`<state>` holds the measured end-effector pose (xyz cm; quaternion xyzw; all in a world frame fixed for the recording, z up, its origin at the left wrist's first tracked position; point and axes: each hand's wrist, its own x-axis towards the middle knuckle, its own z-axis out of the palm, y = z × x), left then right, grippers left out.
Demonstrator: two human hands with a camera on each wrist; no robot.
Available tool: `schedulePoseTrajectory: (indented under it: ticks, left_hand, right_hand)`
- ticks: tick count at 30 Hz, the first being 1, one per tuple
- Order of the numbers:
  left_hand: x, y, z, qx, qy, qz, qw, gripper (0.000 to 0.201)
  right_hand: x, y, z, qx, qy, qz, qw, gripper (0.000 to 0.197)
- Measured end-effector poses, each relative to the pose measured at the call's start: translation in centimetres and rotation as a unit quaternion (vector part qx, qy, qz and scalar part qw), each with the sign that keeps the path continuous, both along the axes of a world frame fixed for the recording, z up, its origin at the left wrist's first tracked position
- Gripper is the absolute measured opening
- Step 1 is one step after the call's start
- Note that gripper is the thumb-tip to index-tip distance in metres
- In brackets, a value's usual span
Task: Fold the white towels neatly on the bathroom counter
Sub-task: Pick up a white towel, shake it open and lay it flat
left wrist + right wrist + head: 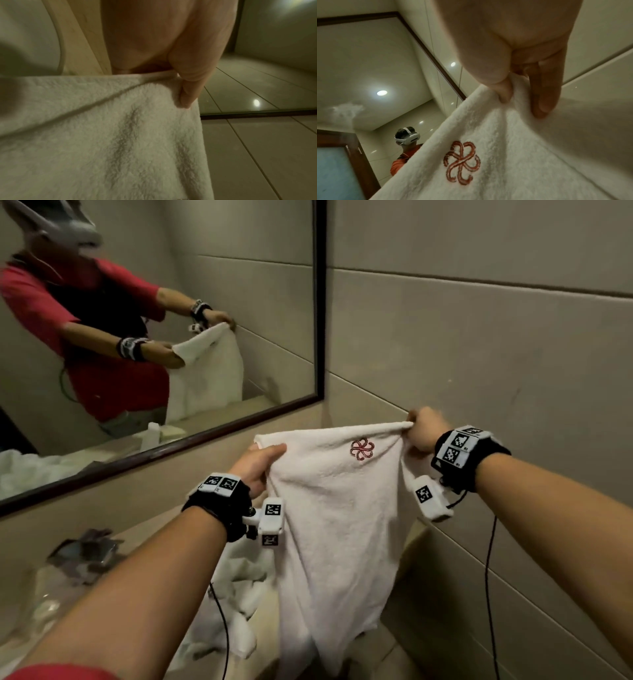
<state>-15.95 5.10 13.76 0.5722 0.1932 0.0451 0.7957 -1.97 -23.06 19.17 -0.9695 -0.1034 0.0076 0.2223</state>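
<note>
A white towel [335,525] with a red embroidered flower logo [361,448] hangs in the air above the counter, held up by its top edge. My left hand [257,463] pinches the towel's upper left corner, the thumb lying over the cloth [187,93]. My right hand [423,428] grips the bunched upper right corner, thumb and fingers closed on the towel [513,97]. The logo [461,162] shows close up in the right wrist view. Another white towel [239,604] lies crumpled on the counter below my left arm.
A framed mirror [320,302] hangs on the left wall and reflects me and the towel. Tiled wall [496,337] stands close behind the towel. The beige counter [394,604] runs below. Clear plastic wrapping [82,553] lies at the left of the counter.
</note>
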Motion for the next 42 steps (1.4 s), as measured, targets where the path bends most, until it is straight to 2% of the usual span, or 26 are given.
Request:
schedulePoseTrajectory:
  ticks: [5,7,10,15,18,25,28,31,33,34,36,37,39,42]
  left_hand:
    - [3.9,2.1,-2.7,-0.121,0.037,0.034,0.991,0.035]
    - [5.4,3.2,-3.6,-0.143,0.055,0.066,0.986,0.037]
    - [7.7,5.0,-5.3,-0.154,0.069,0.105,0.98,0.051]
    - [10.1,8.3,-8.4,-0.144,0.073,0.2,0.966,0.034]
    - [10.3,10.1,-10.9,-0.137,0.088,0.25,0.955,0.032]
    - [11.2,14.7,-15.2,-0.104,0.122,0.311,0.937,0.036]
    - [12.0,15.8,-16.5,-0.018,0.175,0.35,0.92,0.029]
    - [12.4,16.7,-20.0,0.069,0.258,0.374,0.888,0.031]
    - [12.5,16.3,-22.2,0.09,0.282,0.371,0.88,0.02]
    - [12.6,15.9,-22.9,0.093,0.292,0.371,0.876,0.019]
    - [12.6,15.6,-24.4,0.094,0.319,0.378,0.864,0.035]
    - [12.7,15.5,-24.7,0.086,0.318,0.392,0.859,0.036]
    - [13.0,15.8,-25.5,0.092,0.308,0.411,0.853,0.029]
    - [13.9,16.0,-24.4,0.117,0.27,0.436,0.851,0.025]
  right_hand:
    - [7.4,3.3,-2.7,0.079,-0.013,0.019,0.997,0.016]
    - [9.4,5.3,-3.0,0.086,-0.027,0.033,0.995,0.016]
    - [12.8,8.4,-4.1,0.106,-0.021,0.062,0.992,0.018]
    - [17.8,13.8,-8.0,0.118,0.003,0.092,0.989,0.019]
    - [19.8,17.2,-11.3,0.088,0.042,0.114,0.989,0.022]
    - [23.9,22.9,-17.0,0.075,0.013,0.19,0.979,0.023]
    - [24.7,24.4,-18.9,0.053,-0.009,0.211,0.976,0.029]
    - [24.5,24.8,-22.6,-0.015,0.101,0.273,0.957,0.059]
    - [23.6,24.1,-25.3,-0.091,0.158,0.318,0.93,0.074]
    - [23.2,23.7,-26.5,-0.118,0.173,0.33,0.92,0.077]
    - [22.6,22.8,-28.3,-0.148,0.197,0.341,0.907,0.082]
    - [22.4,22.5,-28.9,-0.158,0.206,0.344,0.903,0.083]
    - [22.4,22.1,-29.6,-0.174,0.217,0.348,0.895,0.082]
    - [22.5,21.8,-29.7,-0.188,0.217,0.357,0.889,0.078]
